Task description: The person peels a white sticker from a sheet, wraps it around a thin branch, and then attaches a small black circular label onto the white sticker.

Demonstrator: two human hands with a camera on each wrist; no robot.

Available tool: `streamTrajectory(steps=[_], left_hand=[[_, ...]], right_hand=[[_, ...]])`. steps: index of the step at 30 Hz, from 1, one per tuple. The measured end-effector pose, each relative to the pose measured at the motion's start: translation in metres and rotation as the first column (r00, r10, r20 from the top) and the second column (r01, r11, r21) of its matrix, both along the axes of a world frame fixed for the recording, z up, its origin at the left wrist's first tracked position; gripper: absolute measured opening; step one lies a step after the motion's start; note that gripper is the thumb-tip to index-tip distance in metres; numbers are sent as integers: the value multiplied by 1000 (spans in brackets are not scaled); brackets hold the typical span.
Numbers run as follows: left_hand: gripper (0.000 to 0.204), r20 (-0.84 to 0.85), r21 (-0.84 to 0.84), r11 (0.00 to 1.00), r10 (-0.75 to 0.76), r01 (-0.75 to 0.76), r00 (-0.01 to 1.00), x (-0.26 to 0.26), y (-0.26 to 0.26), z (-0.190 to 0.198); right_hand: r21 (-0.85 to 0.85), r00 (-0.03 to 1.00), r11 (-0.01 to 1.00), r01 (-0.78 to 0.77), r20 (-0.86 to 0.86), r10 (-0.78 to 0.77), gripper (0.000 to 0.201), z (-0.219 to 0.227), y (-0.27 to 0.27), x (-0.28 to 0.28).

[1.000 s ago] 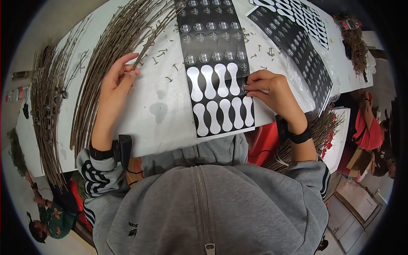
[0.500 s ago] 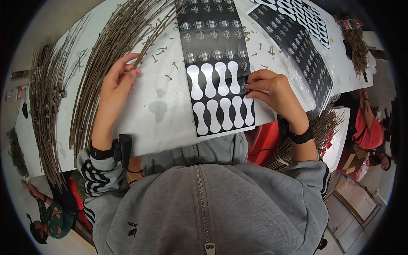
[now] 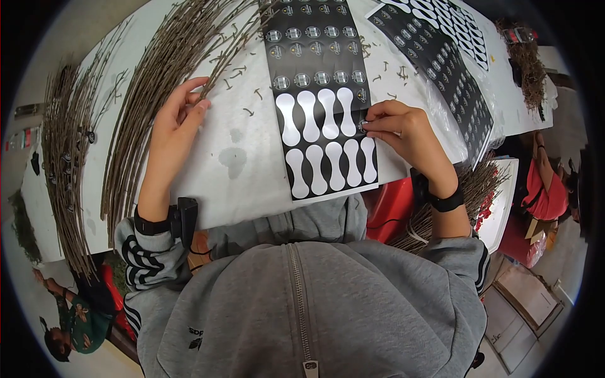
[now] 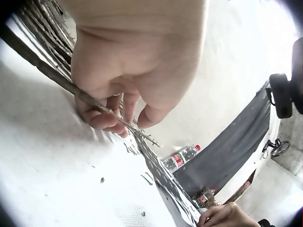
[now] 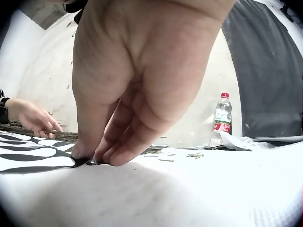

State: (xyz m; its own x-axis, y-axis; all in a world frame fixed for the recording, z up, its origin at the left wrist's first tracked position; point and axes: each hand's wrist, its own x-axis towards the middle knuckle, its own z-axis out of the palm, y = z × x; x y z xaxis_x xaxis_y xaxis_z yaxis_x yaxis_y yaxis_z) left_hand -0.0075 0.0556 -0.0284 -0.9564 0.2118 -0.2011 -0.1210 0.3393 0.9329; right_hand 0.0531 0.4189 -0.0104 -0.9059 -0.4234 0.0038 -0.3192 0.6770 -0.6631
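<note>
Black and white, the long sticker sheet (image 3: pixel 322 69) lies flat on the white-covered table (image 3: pixel 208 189), in front of the seated person, its near end at the table's near edge. Rows of small round labels cover the far part; two rows of white waisted shapes (image 3: pixel 309 118) occupy the near part. The right hand (image 3: pixel 413 135) is nearly closed at the sheet's right edge, with thumb and fingertips pinching a small round label (image 3: pixel 363 126). The left hand (image 3: pixel 173 132), left of the sheet, is partly closed, its bent fingers round a thin twig (image 3: pixel 224 66); whether the thumb touches the twig cannot be told. Between sheet and left hand are damp patches (image 3: pixel 234 162) and green clippings (image 3: pixel 258 93), with more clippings right of the sheet. A large bunch of twigs (image 3: pixel 148 88) lies just beyond the left hand; a second bunch (image 3: pixel 66 151) lies farther left. To the far right, a second sticker sheet (image 3: pixel 441 75) lies at a slant, with clear plastic (image 3: pixel 446 123) beside it. A red-capped bottle (image 5: pixel 222 118) stands beyond the right hand. Near right, below table level, is a red stool (image 3: pixel 392 211).
</note>
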Motion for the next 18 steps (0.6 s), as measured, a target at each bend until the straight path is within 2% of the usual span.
streamTrajectory(steps=[14,18], left_hand=[[33,-3,-19,1000,11,-11,1000,1,2,1],[33,-13,-24,999,22,-22,1000,3,3,0]], right_hand=[[-8,1000,1000,13,24,-13,20,1,-1,0],[12,999,1000,25,-41,-25,16,-4,-3,4]])
